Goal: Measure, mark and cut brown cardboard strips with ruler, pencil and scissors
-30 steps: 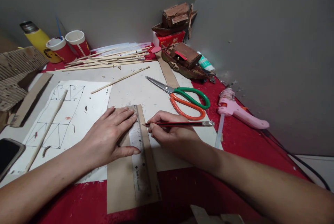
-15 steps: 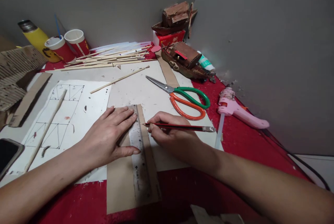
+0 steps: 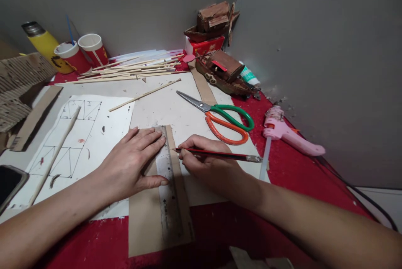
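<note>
My left hand (image 3: pixel 135 158) lies flat with fingers stretched, pressing a metal ruler (image 3: pixel 168 189) onto a piece of brown cardboard (image 3: pixel 144 227). The thumb and fingertips rest on the ruler, which runs lengthwise near the cardboard's right side. My right hand (image 3: pixel 204 162) pinches a red and black pencil (image 3: pixel 220 154) near its point. The pencil tip touches or hovers just over the cardboard strip right of the ruler; I cannot tell which. Beyond my right hand lie scissors (image 3: pixel 216 114) with green and orange handles, blades apart.
A pink glue gun (image 3: pixel 290 135) lies at the right, its cord trailing off. Two model boats (image 3: pixel 224 66) and several thin sticks (image 3: pixel 135 69) are at the back. A drawing on paper (image 3: pixel 73 135), a phone (image 3: pixel 11 185), two cups (image 3: pixel 93 49) and a yellow bottle (image 3: pixel 50 47) are leftward.
The pencil's rear end has dipped slightly, and its tip is almost where it was. My left hand and the ruler have stayed in place.
</note>
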{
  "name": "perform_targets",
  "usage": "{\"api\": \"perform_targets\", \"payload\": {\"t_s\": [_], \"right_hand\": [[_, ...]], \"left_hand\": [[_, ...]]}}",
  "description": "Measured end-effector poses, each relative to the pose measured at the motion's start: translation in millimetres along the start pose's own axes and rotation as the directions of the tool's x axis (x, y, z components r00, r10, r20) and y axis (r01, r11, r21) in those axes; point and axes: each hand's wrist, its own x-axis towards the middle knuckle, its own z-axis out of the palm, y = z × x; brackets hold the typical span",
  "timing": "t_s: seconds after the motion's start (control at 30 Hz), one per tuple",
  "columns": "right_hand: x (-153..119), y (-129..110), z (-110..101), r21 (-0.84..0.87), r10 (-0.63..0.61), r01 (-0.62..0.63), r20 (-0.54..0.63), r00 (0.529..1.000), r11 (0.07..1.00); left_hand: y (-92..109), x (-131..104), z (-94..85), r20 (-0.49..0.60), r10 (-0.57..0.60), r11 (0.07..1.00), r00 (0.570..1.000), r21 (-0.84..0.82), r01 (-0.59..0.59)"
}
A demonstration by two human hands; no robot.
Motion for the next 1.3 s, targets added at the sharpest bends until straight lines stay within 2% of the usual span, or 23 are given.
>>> {"api": "perform_targets", "payload": {"t_s": [0.4, 0.5, 0.63, 0.77, 0.9, 0.93, 1.0, 1.03, 1.1, 1.17, 1.3], "right_hand": [[0, 3, 0, -0.083, -0.032, 0.029, -0.038, 0.999, 0.996], [-3, 4, -2, 0.028, 0.054, -0.053, -0.044, 0.998, 0.998], [-8, -1, -8, 0.208, 0.207, -0.183, -0.102, 0.973, 0.961], [-9, 0, -9, 0.290, 0.170, -0.133, -0.107, 0.980, 0.948], [-11, 5, -6, 0.216, 0.133, -0.114, -0.073, 0.988, 0.970], [-12, 6, -5, 0.152, 0.091, -0.081, -0.059, 0.994, 0.985], [-16, 4, -4, -0.012, -0.079, 0.079, 0.009, 0.997, 0.997], [-19, 2, -3, -0.088, -0.177, 0.183, 0.077, 0.981, 0.979], [-23, -3, -1, -0.184, -0.316, 0.364, 0.244, 0.917, 0.913], [-27, -8, 2, -0.241, -0.344, 0.447, 0.370, 0.863, 0.861], [-32, -8, 8, -0.321, -0.310, 0.477, 0.452, 0.836, 0.818]], "left_hand": [[0, 1, 0.6, 0.011, -0.006, 1.000, 1.000, -0.013, 0.006], [0, 1, 0.2, 0.023, -0.017, 1.000, 1.000, -0.025, 0.018], [1, -1, 0.8, 0.032, -0.032, 0.996, 0.999, -0.077, 0.034], [3, -4, 1.1, -0.010, -0.057, 0.986, 0.998, -0.156, 0.055], [-1, -4, 1.0, -0.109, -0.120, 0.978, 0.987, -0.182, 0.099], [-2, -4, 1.4, -0.125, -0.137, 0.977, 0.983, -0.179, 0.113], [-6, -2, 2.3, -0.125, -0.163, 0.973, 0.979, -0.185, 0.139], [-8, -1, 2.8, -0.113, -0.172, 0.969, 0.979, -0.198, 0.148], [-10, -1, 3.3, -0.089, -0.186, 0.958, 0.978, -0.236, 0.161], [-11, -1, 3.1, -0.090, -0.209, 0.937, 0.974, -0.304, 0.173], [-9, -2, 1.3, -0.154, -0.292, 0.842, 0.944, -0.510, 0.177]]}}
